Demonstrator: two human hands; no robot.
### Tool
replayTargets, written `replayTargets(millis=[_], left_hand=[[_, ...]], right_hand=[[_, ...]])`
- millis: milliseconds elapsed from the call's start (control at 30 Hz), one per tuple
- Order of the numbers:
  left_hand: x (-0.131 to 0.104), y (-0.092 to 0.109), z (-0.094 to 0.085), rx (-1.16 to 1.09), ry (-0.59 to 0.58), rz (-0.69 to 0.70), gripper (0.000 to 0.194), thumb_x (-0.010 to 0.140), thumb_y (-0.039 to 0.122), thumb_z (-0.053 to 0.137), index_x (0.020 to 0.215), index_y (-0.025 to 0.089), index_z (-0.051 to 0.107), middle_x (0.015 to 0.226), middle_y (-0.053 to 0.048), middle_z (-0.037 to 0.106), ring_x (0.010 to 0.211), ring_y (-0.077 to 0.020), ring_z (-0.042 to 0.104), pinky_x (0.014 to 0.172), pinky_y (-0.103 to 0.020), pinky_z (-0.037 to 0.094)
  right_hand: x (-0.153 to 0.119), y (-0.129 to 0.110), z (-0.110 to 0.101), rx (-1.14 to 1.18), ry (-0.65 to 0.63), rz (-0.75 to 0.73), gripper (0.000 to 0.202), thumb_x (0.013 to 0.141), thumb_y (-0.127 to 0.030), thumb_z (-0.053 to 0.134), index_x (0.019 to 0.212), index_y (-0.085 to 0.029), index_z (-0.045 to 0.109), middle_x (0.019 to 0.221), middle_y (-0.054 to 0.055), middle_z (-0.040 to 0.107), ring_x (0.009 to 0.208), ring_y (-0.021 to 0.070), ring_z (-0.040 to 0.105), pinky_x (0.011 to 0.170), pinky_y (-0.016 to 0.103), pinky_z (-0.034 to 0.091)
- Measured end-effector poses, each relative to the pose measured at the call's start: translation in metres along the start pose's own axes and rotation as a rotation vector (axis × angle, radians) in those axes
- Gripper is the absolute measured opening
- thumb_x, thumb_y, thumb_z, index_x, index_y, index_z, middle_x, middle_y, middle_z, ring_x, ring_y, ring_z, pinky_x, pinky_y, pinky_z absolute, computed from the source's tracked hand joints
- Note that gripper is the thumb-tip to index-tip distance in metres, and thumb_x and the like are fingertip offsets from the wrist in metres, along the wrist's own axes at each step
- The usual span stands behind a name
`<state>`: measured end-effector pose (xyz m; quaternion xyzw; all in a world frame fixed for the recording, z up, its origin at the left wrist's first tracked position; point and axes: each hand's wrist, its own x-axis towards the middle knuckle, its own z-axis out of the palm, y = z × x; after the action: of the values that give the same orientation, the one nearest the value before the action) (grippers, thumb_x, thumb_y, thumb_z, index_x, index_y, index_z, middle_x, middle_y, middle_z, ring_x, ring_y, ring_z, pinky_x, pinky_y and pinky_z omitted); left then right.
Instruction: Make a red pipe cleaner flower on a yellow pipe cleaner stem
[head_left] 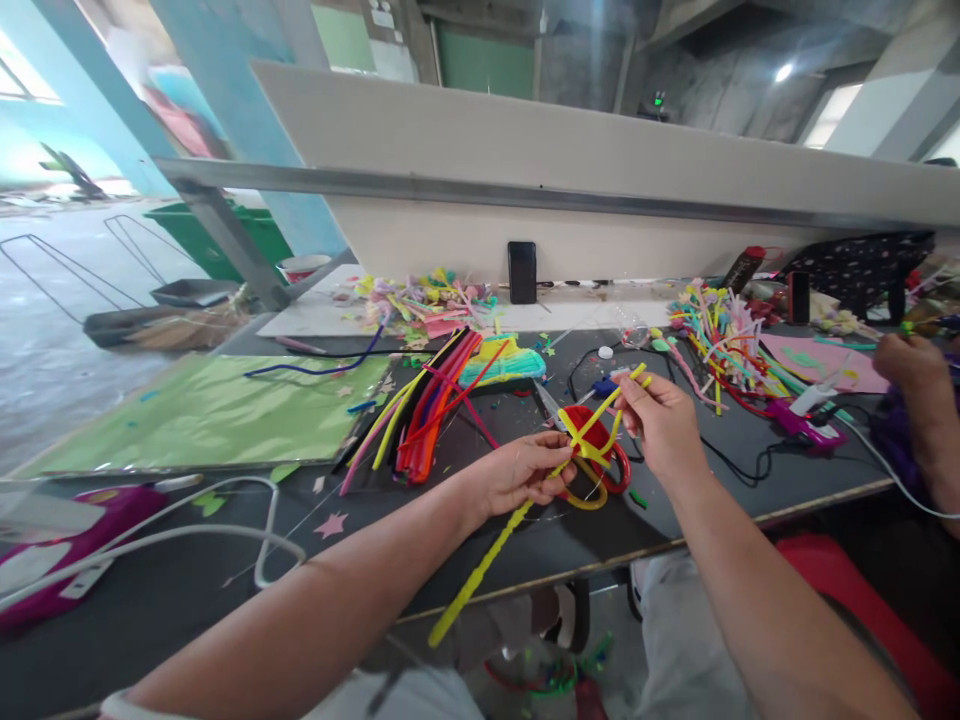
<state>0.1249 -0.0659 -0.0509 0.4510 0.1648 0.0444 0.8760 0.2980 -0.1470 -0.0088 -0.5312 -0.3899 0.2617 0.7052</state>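
A yellow pipe cleaner (480,575) is bent into loops at its upper part, and its long stem slants down to the lower left. My left hand (534,470) is closed around it just below the loops. With thumb and fingers, my right hand (656,415) pinches the upper ends of the yellow strands. Behind and below the loops lie scissors (621,468) with red and yellow handles, partly covered by the pipe cleaner. A bundle of red, orange, black and yellow pipe cleaners (427,430) rests left of my hands.
A green sheet (202,410) covers the table's left side. Purple power strips (806,425) with cables sit at both sides. A phone (522,272) leans on the white board (450,140). Mixed pipe cleaners (724,335) pile up at right, near another person's hand (911,370).
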Motion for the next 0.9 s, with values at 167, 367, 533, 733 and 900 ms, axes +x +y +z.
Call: replayTargets(millis=[167, 367, 533, 733, 900], left_hand=[[0.001, 0.000, 0.002, 0.044, 0.055, 0.058, 0.023, 0.075, 0.026, 0.067, 0.084, 0.015, 0.050, 0.069, 0.001, 0.053, 0.038, 0.0003, 0.034, 0.033, -0.012, 0.017], [0.003, 0.003, -0.005, -0.019, 0.154, 0.169, 0.024, 0.072, 0.027, 0.070, 0.080, 0.013, 0.052, 0.068, 0.001, 0.052, 0.040, 0.0002, 0.036, 0.032, -0.011, 0.017], [0.002, 0.008, -0.008, -0.104, 0.202, 0.262, 0.023, 0.072, 0.025, 0.071, 0.082, 0.013, 0.054, 0.065, 0.002, 0.051, 0.040, 0.0003, 0.035, 0.033, -0.011, 0.018], [0.000, 0.009, -0.003, -0.135, 0.165, 0.290, 0.022, 0.072, 0.025, 0.070, 0.082, 0.013, 0.055, 0.066, 0.002, 0.051, 0.043, -0.0017, 0.040, 0.034, -0.012, 0.021], [-0.001, 0.005, -0.004, -0.129, 0.165, 0.269, 0.021, 0.073, 0.024, 0.070, 0.083, 0.012, 0.056, 0.067, 0.001, 0.053, 0.045, -0.0038, 0.046, 0.037, -0.014, 0.028]], right_hand=[[0.004, -0.001, -0.003, 0.157, -0.030, 0.054, 0.021, 0.074, -0.032, 0.067, 0.090, -0.019, 0.065, 0.071, -0.001, 0.059, 0.045, 0.0054, 0.042, 0.041, 0.020, 0.033], [-0.001, 0.011, 0.001, 0.106, 0.026, 0.025, 0.047, 0.070, -0.023, 0.065, 0.116, -0.026, 0.055, 0.113, 0.003, 0.058, 0.075, 0.0113, 0.055, 0.061, 0.023, 0.046], [-0.018, 0.028, 0.018, 0.230, -0.074, 0.322, 0.059, 0.059, -0.013, 0.068, 0.114, -0.028, 0.056, 0.118, 0.001, 0.059, 0.097, 0.0177, 0.058, 0.078, 0.030, 0.048], [-0.030, 0.026, 0.038, 0.347, -0.198, 0.414, 0.033, 0.068, -0.032, 0.074, 0.096, -0.020, 0.064, 0.086, 0.002, 0.069, 0.070, 0.0136, 0.063, 0.062, 0.024, 0.047], [-0.028, 0.035, 0.045, 0.353, -0.037, 0.422, 0.033, 0.060, -0.028, 0.080, 0.085, -0.018, 0.062, 0.077, -0.001, 0.068, 0.059, 0.0095, 0.059, 0.054, 0.021, 0.044]])
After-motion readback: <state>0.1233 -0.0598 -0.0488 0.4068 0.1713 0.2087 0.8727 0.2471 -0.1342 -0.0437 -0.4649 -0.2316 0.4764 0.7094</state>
